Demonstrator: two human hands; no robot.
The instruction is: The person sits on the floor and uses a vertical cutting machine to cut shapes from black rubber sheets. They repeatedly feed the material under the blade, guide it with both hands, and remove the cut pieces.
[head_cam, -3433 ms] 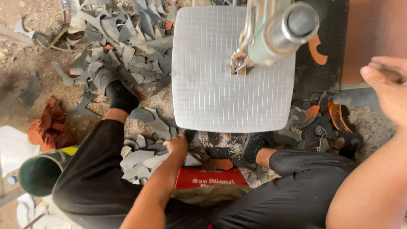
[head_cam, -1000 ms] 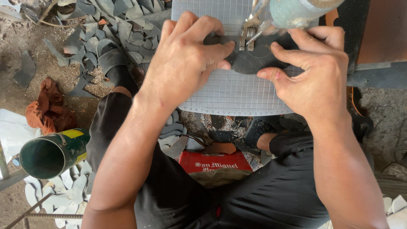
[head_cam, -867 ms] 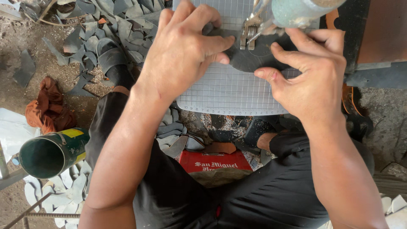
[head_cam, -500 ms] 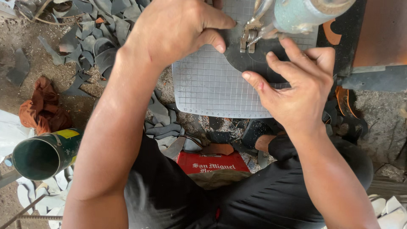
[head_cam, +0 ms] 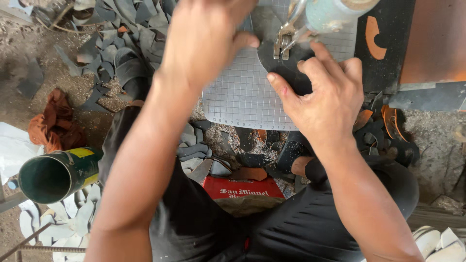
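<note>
**Fingers close to the cutting head**

Head view: both hands press a dark rubber piece (head_cam: pixel 284 65) flat on the white gridded plate (head_cam: pixel 242 99) of the bench, right under the metal foot (head_cam: pixel 281 43) of the machine head (head_cam: pixel 330 14). The right hand (head_cam: pixel 323 99) lies spread on the piece, fingers apart and flat, forefinger and thumb either side of the foot. The left hand (head_cam: pixel 206 41) is blurred; its fingers curl down on the far edge of the piece, but whether they pinch it or only press cannot be told.

In my judgement the chief danger is the right forefinger, which sits just beside the foot: a slip of the piece or a hasty push could carry the fingertip under it. The blur of the left hand suggests quick movement, which could skew the piece. Loose grey offcuts (head_cam: pixel 121 43) heaped around the legs could also snag a foot.

Packages and labels: a red box with white lettering (head_cam: pixel 242 187) lies on the floor between the knees. A dark green can (head_cam: pixel 58 174) with a yellow label lies on its side at the left, open mouth towards the camera. A rust-coloured rag (head_cam: pixel 53 121) lies above it.
</note>
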